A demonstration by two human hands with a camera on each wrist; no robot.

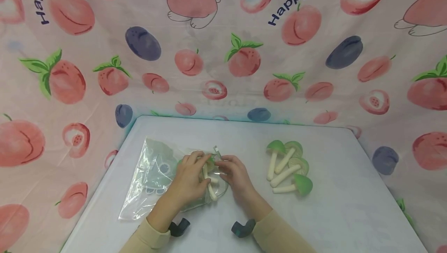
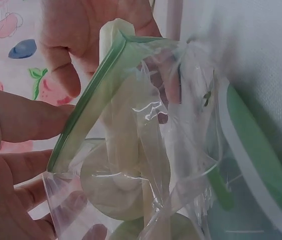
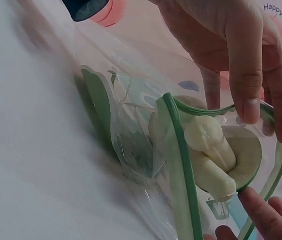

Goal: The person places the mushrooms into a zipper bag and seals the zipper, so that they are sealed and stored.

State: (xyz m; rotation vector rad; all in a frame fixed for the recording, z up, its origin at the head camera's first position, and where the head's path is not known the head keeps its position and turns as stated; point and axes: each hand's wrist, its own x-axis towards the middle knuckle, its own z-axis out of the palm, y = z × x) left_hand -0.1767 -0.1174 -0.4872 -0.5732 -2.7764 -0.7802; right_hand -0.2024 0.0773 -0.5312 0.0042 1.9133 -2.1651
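A clear plastic zip bag [image 1: 133, 202] with a green zip edge [image 3: 183, 165] and a pale green print lies on the table, its mouth spread apart. Inside are toy mushrooms with cream stems [image 2: 120, 125] and green caps; one stem sticks up past the zip edge. My left hand [image 1: 188, 177] pinches the mouth's rim between thumb and fingers. Opposite it, my right hand [image 1: 241, 179] holds the rim's other side, one fingertip [image 3: 248, 197] right at a mushroom cap. Plastic covers some of its fingers in the left wrist view. A small clear zip slider [image 3: 219, 208] hangs at the mouth.
Several more green-capped toy mushrooms [image 1: 303, 184] lie in a loose group on the white table [image 1: 342, 214], to the right of the hands. Dark wrist devices [image 1: 179, 227] sit under both wrists. A fruit-printed cloth [image 1: 209, 43] stands behind the table.
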